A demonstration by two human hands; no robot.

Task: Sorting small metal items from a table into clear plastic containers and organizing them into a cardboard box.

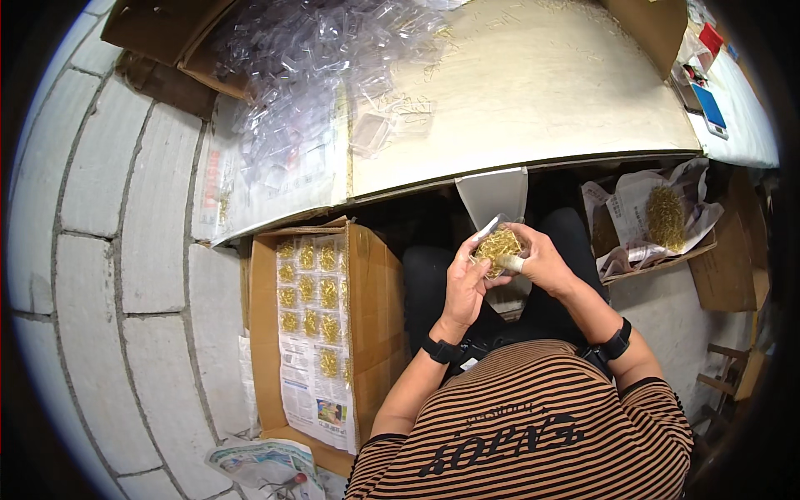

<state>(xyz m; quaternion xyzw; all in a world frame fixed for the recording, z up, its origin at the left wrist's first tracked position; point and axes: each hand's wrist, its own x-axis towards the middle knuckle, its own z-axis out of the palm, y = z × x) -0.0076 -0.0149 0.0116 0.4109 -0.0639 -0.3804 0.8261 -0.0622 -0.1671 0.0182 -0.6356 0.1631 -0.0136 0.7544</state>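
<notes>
So, the workspace is mostly one big cream-coloured table [542,100], with loose gold bits scattered thinly along its far side and a few more near the front edge. A messy heap of clear plastic boxes [300,71] covers its left end, partly over printed paper [275,196], with an open cardboard carton tipped up just behind. Over at the far right there's a small blue-topped device [711,110] and something red [711,38] beyond it. Floor [100,192] on the left is big pale grey slabs with dark joints. Down in front of the table, the person's left hand [467,287] and right hand [546,262] are together, both closed around a small clear box [500,243] full of gold pieces, held above the lap. Left of the legs, a cardboard box [379,304] has rows of filled clear packs [307,288] on newspaper. Right of them, a paper-lined tray [621,271] carries a gold heap [665,218]. A crumpled plastic bag [260,468] sits at the bottom left.
</notes>
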